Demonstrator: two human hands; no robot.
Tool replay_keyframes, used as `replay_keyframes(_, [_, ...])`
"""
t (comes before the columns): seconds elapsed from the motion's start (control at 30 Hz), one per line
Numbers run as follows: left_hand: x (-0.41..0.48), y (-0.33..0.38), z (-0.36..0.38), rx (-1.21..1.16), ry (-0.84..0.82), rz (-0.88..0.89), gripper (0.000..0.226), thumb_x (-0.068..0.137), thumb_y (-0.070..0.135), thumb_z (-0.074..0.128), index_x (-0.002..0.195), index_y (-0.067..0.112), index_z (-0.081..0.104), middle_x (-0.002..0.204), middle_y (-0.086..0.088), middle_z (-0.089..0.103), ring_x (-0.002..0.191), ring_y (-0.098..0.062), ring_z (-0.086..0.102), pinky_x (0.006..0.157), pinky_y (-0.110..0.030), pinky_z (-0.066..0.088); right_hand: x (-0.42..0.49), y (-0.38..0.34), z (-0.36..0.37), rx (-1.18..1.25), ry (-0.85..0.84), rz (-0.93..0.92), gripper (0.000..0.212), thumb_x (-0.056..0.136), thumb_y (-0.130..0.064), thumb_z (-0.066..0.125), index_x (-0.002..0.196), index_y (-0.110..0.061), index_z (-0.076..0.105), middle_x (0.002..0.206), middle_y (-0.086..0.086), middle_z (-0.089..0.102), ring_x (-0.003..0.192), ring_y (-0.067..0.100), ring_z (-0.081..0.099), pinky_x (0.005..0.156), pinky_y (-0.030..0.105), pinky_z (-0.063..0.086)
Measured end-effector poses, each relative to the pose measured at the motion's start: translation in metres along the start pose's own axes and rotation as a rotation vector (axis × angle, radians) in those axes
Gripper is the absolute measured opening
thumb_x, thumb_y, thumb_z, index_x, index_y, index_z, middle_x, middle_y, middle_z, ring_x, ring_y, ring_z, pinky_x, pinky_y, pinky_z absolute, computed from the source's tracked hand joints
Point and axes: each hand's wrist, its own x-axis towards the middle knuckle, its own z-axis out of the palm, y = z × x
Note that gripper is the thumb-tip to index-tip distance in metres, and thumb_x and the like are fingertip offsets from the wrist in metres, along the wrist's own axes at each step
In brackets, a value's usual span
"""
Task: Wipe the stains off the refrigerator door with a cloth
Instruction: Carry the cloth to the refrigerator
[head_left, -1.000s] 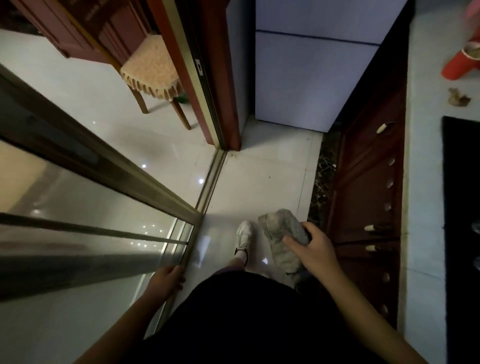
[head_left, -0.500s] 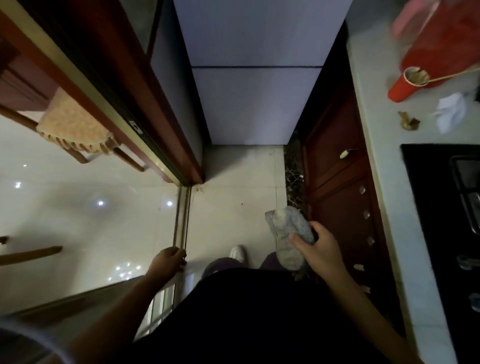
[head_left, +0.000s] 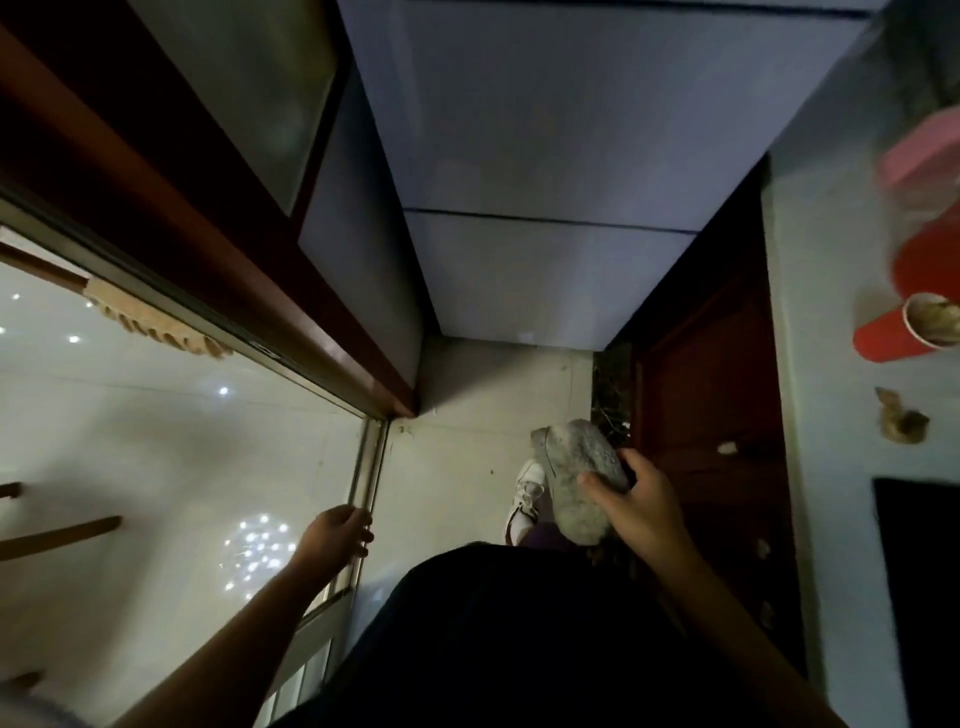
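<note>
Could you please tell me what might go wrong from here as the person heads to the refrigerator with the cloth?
The left hand rests on the sliding door frame, so fingers could get pinched if the door moves. The cloth in the right hand has not reached the refrigerator door, and dim light may hide stains.

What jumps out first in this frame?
The tall pale blue-grey refrigerator fills the top centre, its doors closed. Low and right of centre, the right hand clutches a crumpled grey cloth well short of the door. At lower left, the left hand rests on the metal sliding door frame.
</note>
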Motion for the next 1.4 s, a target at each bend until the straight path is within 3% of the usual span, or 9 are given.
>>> replay_keyframes(0.13, [0.013, 0.028, -0.005, -0.063, 0.060, -0.083, 0.023, 0.101, 0.013, 0.051, 0.089, 0.002, 0.067, 0.083, -0.017, 0.069, 0.062, -0.025, 0.060, 0.056, -0.026, 0.037, 0.061, -0.049, -0.010, -0.050, -0.126, -0.050, 0.023, 0.084, -0.040, 0.079, 0.101, -0.034, 0.064, 0.098, -0.007, 0.072, 0.088, 0.010, 0.070, 0.074, 0.034, 0.061])
replay_keyframes(0.27, [0.022, 0.068, -0.007, -0.116, 0.093, -0.061, 0.024, 0.101, 0.013, 0.050, 0.090, 0.002, 0.068, 0.084, -0.017, 0.070, 0.066, -0.027, 0.060, 0.057, -0.026, 0.038, 0.108, -0.093, -0.015, -0.115, -0.171, -0.118, 0.022, 0.084, -0.040, 0.078, 0.098, -0.027, 0.067, 0.090, -0.006, 0.073, 0.082, 0.010, 0.070, 0.073, 0.038, 0.062])
replay_keyframes(0.43, [0.036, 0.119, -0.011, -0.103, 0.099, 0.027, 0.028, 0.104, 0.017, 0.050, 0.100, -0.003, 0.069, 0.091, -0.018, 0.073, 0.070, -0.026, 0.065, 0.058, -0.027, 0.046, 0.139, -0.129, -0.014, -0.083, -0.167, -0.156, 0.018, 0.084, -0.035, 0.079, 0.094, -0.024, 0.069, 0.088, -0.005, 0.074, 0.081, 0.009, 0.071, 0.072, 0.036, 0.060])
replay_keyframes(0.63, [0.061, 0.187, -0.025, 0.012, 0.013, 0.180, 0.026, 0.105, 0.014, 0.047, 0.103, 0.000, 0.068, 0.094, -0.017, 0.071, 0.070, -0.023, 0.064, 0.057, -0.025, 0.045, 0.148, -0.154, -0.019, -0.023, -0.078, -0.154, 0.025, 0.080, -0.039, 0.082, 0.096, -0.024, 0.070, 0.088, -0.004, 0.075, 0.082, 0.011, 0.072, 0.078, 0.047, 0.063])
replay_keyframes(0.7, [0.065, 0.215, -0.035, 0.065, 0.004, 0.283, 0.026, 0.104, 0.015, 0.048, 0.093, 0.005, 0.069, 0.087, -0.014, 0.071, 0.063, -0.017, 0.065, 0.054, -0.020, 0.049, 0.144, -0.170, -0.027, -0.003, -0.024, -0.175, 0.025, 0.080, -0.040, 0.081, 0.096, -0.025, 0.070, 0.089, -0.003, 0.075, 0.083, 0.011, 0.072, 0.078, 0.046, 0.063])
replay_keyframes(0.83, [0.065, 0.287, -0.067, 0.200, 0.014, 0.587, 0.025, 0.088, 0.056, 0.046, 0.083, 0.036, 0.061, 0.094, -0.008, 0.072, 0.084, -0.028, 0.072, 0.083, -0.043, 0.058, 0.138, -0.225, -0.057, 0.090, 0.050, -0.269, 0.022, 0.082, -0.033, 0.082, 0.101, -0.025, 0.073, 0.093, -0.006, 0.076, 0.087, 0.009, 0.073, 0.079, 0.037, 0.063])
replay_keyframes(0.93, [0.022, 0.362, -0.091, 0.245, 0.088, 0.835, 0.028, 0.077, 0.069, 0.037, 0.088, 0.049, 0.053, 0.108, 0.001, 0.067, 0.100, -0.020, 0.065, 0.087, -0.031, 0.046, 0.130, -0.281, -0.085, 0.146, 0.101, -0.417, 0.020, 0.083, -0.029, 0.082, 0.100, -0.025, 0.073, 0.094, -0.008, 0.077, 0.087, 0.006, 0.073, 0.079, 0.036, 0.063])
replay_keyframes(1.17, [-0.091, 0.491, -0.146, 0.128, 0.388, 1.285, 0.031, 0.088, 0.051, 0.051, 0.108, 0.033, 0.066, 0.100, 0.009, 0.071, 0.083, 0.009, 0.064, 0.070, -0.015, 0.046, 0.080, -0.426, -0.165, 0.125, 0.254, -0.848, 0.022, 0.081, -0.024, 0.085, 0.099, -0.026, 0.072, 0.093, -0.010, 0.075, 0.087, 0.006, 0.072, 0.070, 0.017, 0.055])
replay_keyframes(1.4, [-0.197, 0.588, -0.230, 0.102, 0.711, 1.601, 0.028, 0.102, 0.039, 0.052, 0.125, 0.029, 0.065, 0.112, 0.010, 0.066, 0.091, 0.000, 0.061, 0.077, -0.024, 0.047, 0.008, -0.572, -0.237, 0.069, 0.413, -1.238, 0.023, 0.081, -0.023, 0.084, 0.101, -0.024, 0.073, 0.094, -0.008, 0.076, 0.089, 0.008, 0.072, 0.078, 0.028, 0.060])
